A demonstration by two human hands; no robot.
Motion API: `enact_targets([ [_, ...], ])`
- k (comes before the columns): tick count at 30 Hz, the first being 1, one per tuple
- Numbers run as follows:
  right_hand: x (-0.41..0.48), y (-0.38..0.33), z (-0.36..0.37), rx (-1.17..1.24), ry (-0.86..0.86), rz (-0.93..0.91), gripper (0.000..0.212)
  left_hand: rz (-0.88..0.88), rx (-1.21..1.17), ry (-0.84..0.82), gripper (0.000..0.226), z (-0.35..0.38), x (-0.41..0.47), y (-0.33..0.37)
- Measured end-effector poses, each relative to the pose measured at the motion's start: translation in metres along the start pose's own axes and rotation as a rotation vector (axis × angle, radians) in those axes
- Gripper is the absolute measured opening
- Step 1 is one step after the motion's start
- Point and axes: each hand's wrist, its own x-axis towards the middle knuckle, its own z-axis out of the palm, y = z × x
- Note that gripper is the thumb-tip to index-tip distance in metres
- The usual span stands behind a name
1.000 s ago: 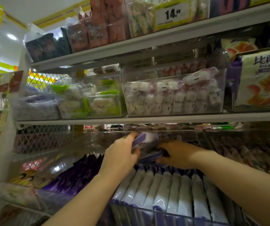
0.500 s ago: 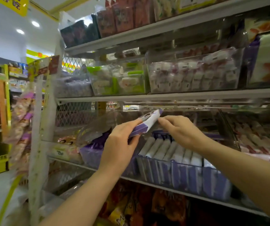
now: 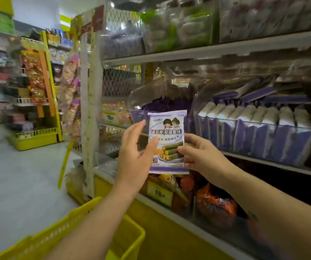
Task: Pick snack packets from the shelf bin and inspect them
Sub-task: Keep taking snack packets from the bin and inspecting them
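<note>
A white and purple snack packet [image 3: 167, 136] with pictured green rolls stands upright in front of the shelf, its printed face toward me. My left hand [image 3: 135, 156] holds its left edge, thumb across the lower front and fingers behind. My right hand [image 3: 199, 156] pinches the lower right corner. The clear shelf bin [image 3: 275, 147] to the right holds a row of several matching white and purple packets standing on edge.
A yellow shopping basket [image 3: 87, 233] sits low under my left forearm. More clear bins of snacks fill the shelf above [image 3: 198, 51]. Orange and red packets [image 3: 214, 205] lie on the bottom shelf. An aisle with yellow racks [image 3: 34, 136] runs at the left.
Both hands drew the packet out of the bin, lowered it in front of the shelf and turned it face-on. My view dropped and swung left, revealing the basket.
</note>
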Motion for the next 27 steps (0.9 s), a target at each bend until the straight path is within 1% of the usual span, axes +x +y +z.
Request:
enact_targets([
  [2, -0.006, 0.021, 0.014, -0.01, -0.055, 0.019, 0.032, -0.283, -0.155, 0.018, 0.024, -0.01, -0.008, -0.011],
  [3, -0.008, 0.032, 0.02, -0.032, -0.075, 0.032, 0.033, -0.41, -0.254, 0.006, 0.02, -0.012, -0.012, -0.017],
  [4, -0.01, 0.042, 0.026, -0.062, -0.092, 0.046, 0.035, -0.506, -0.343, 0.004, 0.022, -0.013, -0.018, -0.022],
  [5, -0.012, 0.051, 0.032, -0.088, -0.113, 0.057, 0.036, -0.564, -0.406, 0.013, 0.022, -0.014, -0.024, -0.025],
  [7, -0.013, 0.067, 0.039, -0.063, -0.141, 0.075, 0.034, -0.593, -0.447, 0.021, 0.021, -0.013, -0.034, -0.035],
  [10, -0.006, 0.081, 0.042, 0.065, -0.089, 0.057, 0.027, -0.595, -0.467, -0.05, 0.03, -0.013, -0.044, -0.052],
  [13, 0.006, 0.088, 0.043, 0.17, 0.024, 0.062, 0.037, -0.586, -0.494, -0.114, 0.036, -0.011, -0.049, -0.064],
  [15, 0.011, 0.094, 0.045, 0.226, 0.076, 0.083, 0.044, -0.597, -0.524, -0.121, 0.036, -0.008, -0.051, -0.067],
  [16, 0.013, 0.096, 0.046, 0.251, 0.094, 0.091, 0.044, -0.61, -0.536, -0.113, 0.036, -0.006, -0.051, -0.069],
  [19, 0.014, 0.103, 0.048, 0.295, 0.142, 0.111, 0.028, -0.649, -0.559, -0.082, 0.025, -0.002, -0.052, -0.071],
  [22, 0.013, 0.107, 0.048, 0.32, 0.196, 0.132, 0.024, -0.675, -0.572, -0.071, 0.019, 0.003, -0.054, -0.069],
  [23, 0.012, 0.107, 0.047, 0.328, 0.21, 0.132, 0.023, -0.678, -0.575, -0.069, 0.021, 0.004, -0.054, -0.069],
  [26, 0.011, 0.105, 0.048, 0.368, 0.252, 0.133, 0.018, -0.675, -0.552, -0.067, 0.035, 0.005, -0.054, -0.067],
  [27, 0.01, 0.105, 0.048, 0.38, 0.258, 0.127, 0.016, -0.664, -0.534, -0.055, 0.035, 0.005, -0.053, -0.067],
])
